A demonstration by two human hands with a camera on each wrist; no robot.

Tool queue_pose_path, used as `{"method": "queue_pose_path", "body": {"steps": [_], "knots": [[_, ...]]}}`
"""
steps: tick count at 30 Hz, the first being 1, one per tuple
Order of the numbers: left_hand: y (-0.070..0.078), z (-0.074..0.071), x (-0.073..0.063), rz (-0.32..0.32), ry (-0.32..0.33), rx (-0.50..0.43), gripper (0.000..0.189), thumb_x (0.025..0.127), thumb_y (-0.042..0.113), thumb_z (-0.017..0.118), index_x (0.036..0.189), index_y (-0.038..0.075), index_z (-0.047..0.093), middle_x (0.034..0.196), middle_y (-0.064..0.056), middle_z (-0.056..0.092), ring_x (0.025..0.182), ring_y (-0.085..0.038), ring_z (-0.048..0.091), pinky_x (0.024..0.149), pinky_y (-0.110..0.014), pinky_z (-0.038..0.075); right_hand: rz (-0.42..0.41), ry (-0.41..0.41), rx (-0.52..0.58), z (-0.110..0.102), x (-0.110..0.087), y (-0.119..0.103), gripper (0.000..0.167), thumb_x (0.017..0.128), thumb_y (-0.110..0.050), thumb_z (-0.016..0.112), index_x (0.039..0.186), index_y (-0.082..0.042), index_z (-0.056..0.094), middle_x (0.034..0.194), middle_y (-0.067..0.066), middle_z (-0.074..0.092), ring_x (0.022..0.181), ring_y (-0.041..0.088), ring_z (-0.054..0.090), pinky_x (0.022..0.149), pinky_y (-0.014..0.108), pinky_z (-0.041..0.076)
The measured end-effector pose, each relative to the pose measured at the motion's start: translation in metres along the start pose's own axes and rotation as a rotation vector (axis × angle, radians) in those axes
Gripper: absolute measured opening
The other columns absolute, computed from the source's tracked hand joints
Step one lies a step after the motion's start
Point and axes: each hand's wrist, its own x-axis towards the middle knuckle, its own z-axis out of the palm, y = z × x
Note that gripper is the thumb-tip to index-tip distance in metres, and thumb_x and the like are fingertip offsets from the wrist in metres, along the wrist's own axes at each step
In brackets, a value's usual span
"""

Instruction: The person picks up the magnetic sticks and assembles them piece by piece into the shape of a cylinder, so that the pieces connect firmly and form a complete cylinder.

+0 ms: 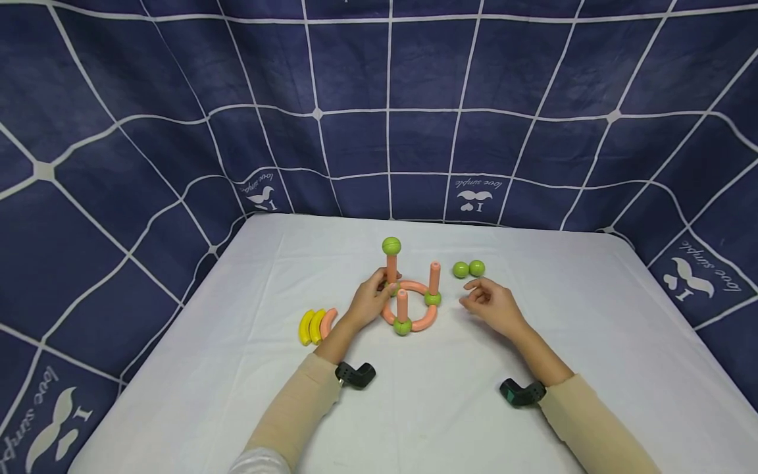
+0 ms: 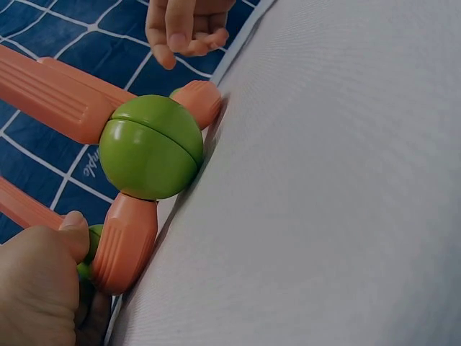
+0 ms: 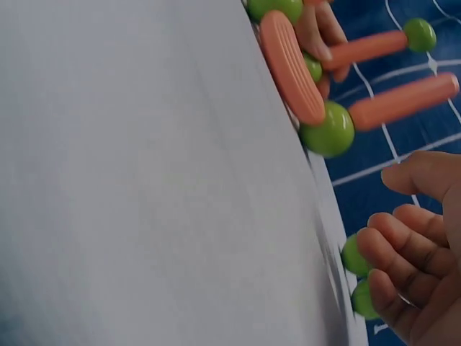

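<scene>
L hand [image 1: 368, 304] fingers grip grn ball [image 2: 93, 242] on ring [image 1: 424, 323]; R hand [image 1: 495, 309] fingers relaxed nr 2 balls [image 1: 460, 269].

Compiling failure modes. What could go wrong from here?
Loose balls might roll if the right hand nudges them.
The ring might twist: only the left hand holds it, on one side.
The top ball might come off if its post gets bumped.
</scene>
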Motion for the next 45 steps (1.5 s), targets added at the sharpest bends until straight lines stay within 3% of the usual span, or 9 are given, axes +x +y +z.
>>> {"method": "queue_pose_path", "body": {"steps": [6,12,21,31,36,40,45], "knots": [[0.001,-0.001,0.0,0.002,0.003,-0.008,0.027,0.1,0.023,0.056,0.125,0.013,0.057,0.121,-0.005,0.066,0.111,-0.021,0.06,0.095,-0.039,0.045,0.051,0.099,0.013,-0.013,0.011,0.015,0.027,0.086,-0.009,0.073,0.104,0.007,0.059,0.078,0.01,0.064,0.065,0.013,0.057,0.055,0.021,0.048],[0.0,-0.001,0.0,-0.012,0.003,-0.004,0.027,0.1,0.023,0.056,0.126,0.014,0.057,0.12,-0.004,0.066,0.111,-0.021,0.059,0.095,-0.04,0.045,0.102,0.167,-0.07,-0.021,0.025,0.031,0.033,0.085,-0.011,0.073,0.106,0.007,0.055,0.084,0.012,0.062,0.07,0.013,0.055,0.059,0.018,0.045],[0.0,0.0,-0.001,0.011,-0.009,-0.007,0.028,0.101,0.023,0.055,0.126,0.013,0.056,0.123,-0.006,0.064,0.113,-0.024,0.06,0.096,-0.041,0.046,0.167,0.12,-0.109,-0.024,0.043,0.045,0.051,0.084,-0.016,0.075,0.123,0.008,0.052,0.096,0.017,0.061,0.082,0.021,0.057,0.07,0.025,0.045],[0.0,-0.002,0.001,0.009,0.008,-0.001,0.027,0.1,0.023,0.056,0.125,0.013,0.057,0.121,-0.004,0.065,0.112,-0.021,0.06,0.096,-0.039,0.045,0.105,0.072,-0.147,-0.023,0.058,0.049,0.055,0.081,-0.013,0.077,0.128,0.005,0.054,0.089,0.014,0.058,0.077,0.023,0.052,0.073,0.036,0.042],[-0.001,-0.003,0.0,0.003,0.008,-0.007,0.027,0.1,0.022,0.056,0.125,0.012,0.057,0.121,-0.004,0.065,0.112,-0.021,0.06,0.096,-0.039,0.045,0.088,0.083,-0.177,-0.02,0.06,0.05,0.045,0.083,-0.013,0.076,0.122,0.003,0.061,0.085,0.013,0.059,0.079,0.026,0.052,0.073,0.038,0.041],[-0.001,-0.002,0.0,-0.001,0.001,-0.004,0.028,0.101,0.023,0.055,0.127,0.013,0.057,0.122,-0.004,0.065,0.113,-0.022,0.059,0.096,-0.04,0.045,0.158,0.123,-0.17,-0.022,0.057,0.049,0.042,0.085,-0.017,0.073,0.119,0.005,0.06,0.091,0.016,0.062,0.079,0.024,0.055,0.071,0.033,0.043],[-0.001,-0.002,-0.002,-0.013,-0.012,-0.004,0.028,0.101,0.024,0.055,0.128,0.015,0.056,0.124,-0.003,0.064,0.113,-0.021,0.059,0.096,-0.04,0.045,0.268,0.134,-0.055,-0.024,0.051,0.046,0.045,0.087,-0.018,0.067,0.121,0.007,0.053,0.101,0.024,0.065,0.069,0.012,0.061,0.063,0.021,0.049]]}}
